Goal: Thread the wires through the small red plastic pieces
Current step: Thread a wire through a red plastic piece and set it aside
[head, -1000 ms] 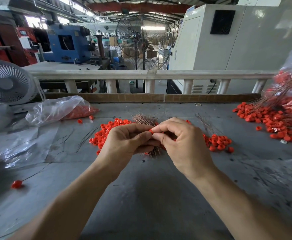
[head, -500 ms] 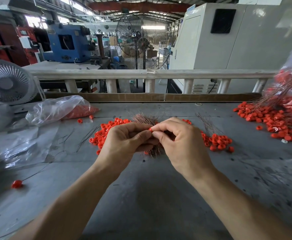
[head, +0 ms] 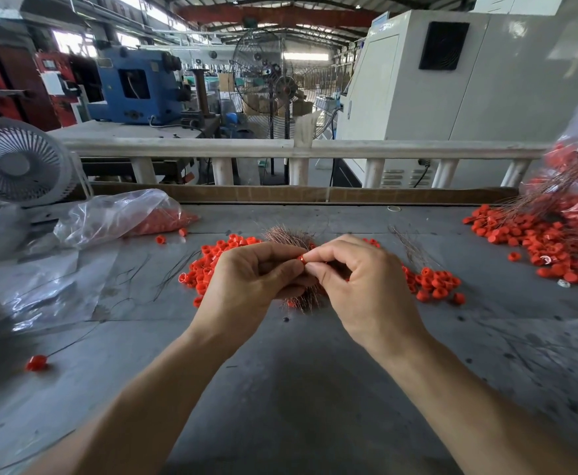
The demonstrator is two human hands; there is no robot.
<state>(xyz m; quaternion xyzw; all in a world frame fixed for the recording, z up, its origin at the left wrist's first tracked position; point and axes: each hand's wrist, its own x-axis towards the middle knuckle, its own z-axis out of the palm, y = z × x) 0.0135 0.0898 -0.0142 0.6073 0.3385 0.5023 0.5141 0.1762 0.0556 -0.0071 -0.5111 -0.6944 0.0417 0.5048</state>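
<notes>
My left hand [head: 249, 279] and my right hand [head: 359, 286] meet over the middle of the grey table. Between their fingertips they pinch one small red plastic piece [head: 300, 259]. Any wire in the fingers is too thin to make out. Under and behind the hands lies a bundle of thin copper wires [head: 289, 236], partly hidden. Loose red pieces are heaped to the left [head: 208, 265] and to the right [head: 433, 282] of the hands.
A large heap of red pieces with wires [head: 547, 241] spills from a clear bag at the right. Another clear bag [head: 119, 216] lies at the left beside a small fan [head: 17, 162]. One threaded piece [head: 36, 363] lies near the left edge. A railing [head: 280, 149] borders the far side.
Both hands have stayed together at the same spot, with only slight finger movement on the red piece.
</notes>
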